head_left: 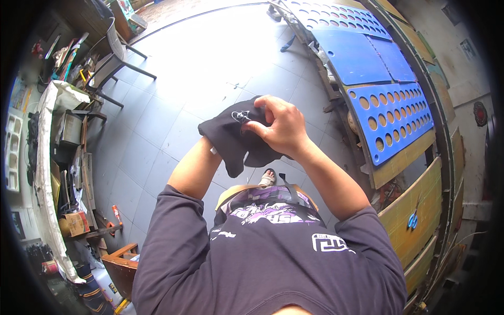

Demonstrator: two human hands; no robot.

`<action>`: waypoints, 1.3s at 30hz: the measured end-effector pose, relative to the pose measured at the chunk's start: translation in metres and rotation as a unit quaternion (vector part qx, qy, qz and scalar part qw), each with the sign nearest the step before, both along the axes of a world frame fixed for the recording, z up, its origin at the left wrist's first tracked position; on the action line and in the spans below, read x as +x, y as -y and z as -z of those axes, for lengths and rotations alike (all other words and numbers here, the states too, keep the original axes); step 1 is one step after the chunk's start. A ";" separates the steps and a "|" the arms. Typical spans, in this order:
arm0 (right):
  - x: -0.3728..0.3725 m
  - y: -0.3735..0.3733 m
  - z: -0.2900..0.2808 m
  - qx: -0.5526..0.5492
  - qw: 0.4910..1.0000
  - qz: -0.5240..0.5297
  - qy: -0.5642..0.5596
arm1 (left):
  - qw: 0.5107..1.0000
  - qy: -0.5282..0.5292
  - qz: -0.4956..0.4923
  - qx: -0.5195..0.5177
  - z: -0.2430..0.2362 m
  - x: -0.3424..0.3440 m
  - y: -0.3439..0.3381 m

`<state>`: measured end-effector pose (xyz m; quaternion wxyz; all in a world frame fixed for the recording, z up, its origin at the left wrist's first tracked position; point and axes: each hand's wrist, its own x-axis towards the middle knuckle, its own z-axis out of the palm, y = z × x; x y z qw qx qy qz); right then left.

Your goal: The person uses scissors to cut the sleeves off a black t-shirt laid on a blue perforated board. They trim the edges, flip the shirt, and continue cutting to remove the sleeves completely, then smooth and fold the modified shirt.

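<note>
A black cloth garment with a small white printed figure hangs in front of my body above the floor. My right hand is curled at its upper right side, with the thumb pressed on the cloth beside the print and the fingers bent over the top edge. My left forearm goes up under the garment, and the cloth covers that hand, so its fingers are hidden. A small white tag shows at the cloth's lower left edge.
On the right, a long bench bears blue boards with round holes and blue-handled scissors on a yellowish board. At the left stand a dark chair and a cluttered shelf. A wooden stool is at lower left.
</note>
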<state>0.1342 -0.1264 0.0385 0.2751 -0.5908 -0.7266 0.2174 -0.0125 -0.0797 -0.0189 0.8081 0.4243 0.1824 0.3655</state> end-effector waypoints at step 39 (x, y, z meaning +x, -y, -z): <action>0.123 -0.077 0.092 0.018 0.985 0.051 0.162 | 0.893 -0.282 0.299 0.187 -0.055 0.012 -0.207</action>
